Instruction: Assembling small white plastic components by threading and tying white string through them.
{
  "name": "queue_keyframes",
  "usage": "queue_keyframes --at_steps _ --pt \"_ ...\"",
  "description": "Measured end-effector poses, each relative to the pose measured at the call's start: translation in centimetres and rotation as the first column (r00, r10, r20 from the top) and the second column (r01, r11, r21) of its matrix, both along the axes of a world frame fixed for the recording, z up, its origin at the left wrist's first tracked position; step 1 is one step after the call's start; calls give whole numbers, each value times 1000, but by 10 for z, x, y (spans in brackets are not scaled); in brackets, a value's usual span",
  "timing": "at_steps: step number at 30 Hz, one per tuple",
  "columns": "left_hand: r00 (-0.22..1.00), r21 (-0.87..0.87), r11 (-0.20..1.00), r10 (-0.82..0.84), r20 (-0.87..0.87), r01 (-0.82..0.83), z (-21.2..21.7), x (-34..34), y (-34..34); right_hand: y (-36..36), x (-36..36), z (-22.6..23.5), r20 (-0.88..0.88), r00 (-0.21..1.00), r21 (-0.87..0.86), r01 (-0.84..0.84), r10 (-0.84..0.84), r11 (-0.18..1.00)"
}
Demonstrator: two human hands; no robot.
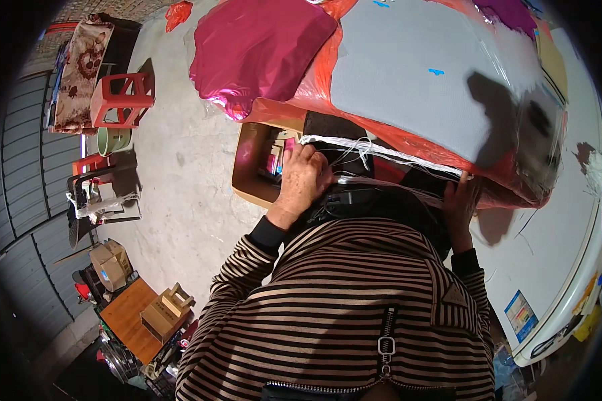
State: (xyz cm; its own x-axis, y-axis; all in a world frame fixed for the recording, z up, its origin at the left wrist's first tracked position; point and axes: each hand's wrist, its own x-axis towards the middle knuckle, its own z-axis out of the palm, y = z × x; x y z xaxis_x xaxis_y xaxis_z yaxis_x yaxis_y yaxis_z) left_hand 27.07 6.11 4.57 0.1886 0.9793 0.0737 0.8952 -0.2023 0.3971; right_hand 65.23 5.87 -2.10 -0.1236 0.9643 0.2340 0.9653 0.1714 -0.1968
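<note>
A bundle of thin white strings (408,158) stretches across in front of my waist, with a small knot and loose loops near its middle. My left hand (301,175) is closed at the bundle's left end, its fingers curled and the fingertips partly hidden. At the right end my right hand (458,204) is in shadow, its fingers closed about the strings there. More loose strands run below the bundle, close to my body. Beyond the strings is a work surface (408,73) with a grey top and red plastic film around its edge.
A shiny magenta foil sheet (261,53) covers the surface's far left. Below it stands an open cardboard box (251,164) with small packets inside. Red stools (122,100), a green bucket (114,140) and a wooden board (130,317) with a carton (164,317) are at left. A white panel (515,267) lies right.
</note>
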Motion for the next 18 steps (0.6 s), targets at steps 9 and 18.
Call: queue_keyframes --at_steps 9,18 --pt "565 -410 742 670 481 -531 -1 -37 -29 -6 11 -15 -14 1000 -66 15 -16 998" --pt "-404 -663 748 600 690 -22 1 -60 -18 -7 10 -18 -32 999 3 -8 8 1000"
